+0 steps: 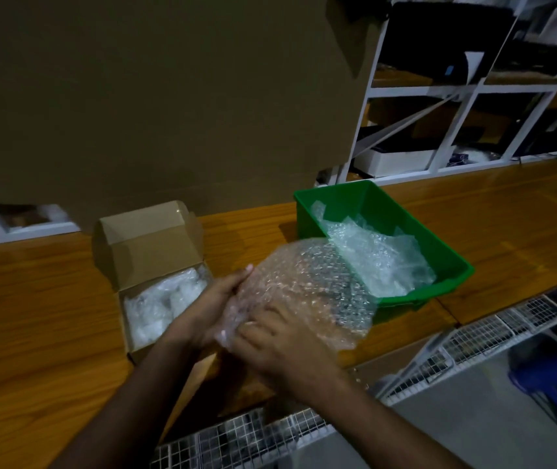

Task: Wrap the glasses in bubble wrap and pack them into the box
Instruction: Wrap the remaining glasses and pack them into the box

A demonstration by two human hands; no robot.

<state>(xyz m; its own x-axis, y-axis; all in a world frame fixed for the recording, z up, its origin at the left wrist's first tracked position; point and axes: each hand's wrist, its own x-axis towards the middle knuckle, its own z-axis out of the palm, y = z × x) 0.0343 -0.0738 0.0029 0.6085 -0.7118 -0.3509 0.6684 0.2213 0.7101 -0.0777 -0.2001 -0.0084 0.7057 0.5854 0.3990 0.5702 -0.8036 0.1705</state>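
A sheet of bubble wrap (307, 286) lies bunched over something dark on the wooden table; what it covers is too blurred to name. My left hand (213, 299) grips its left edge, fingers curled under the plastic. My right hand (270, 340) presses down on its near edge. Left of my hands an open cardboard box (150, 245) stands with its lid up, and white wrapped bundles (162, 306) lie inside it.
A green plastic bin (446, 255) with loose bubble wrap (378, 252) sits right of the sheet. A big cardboard panel (155, 96) stands behind. White shelving (466, 89) fills the back right. Wire mesh (490, 330) runs along the table's near edge.
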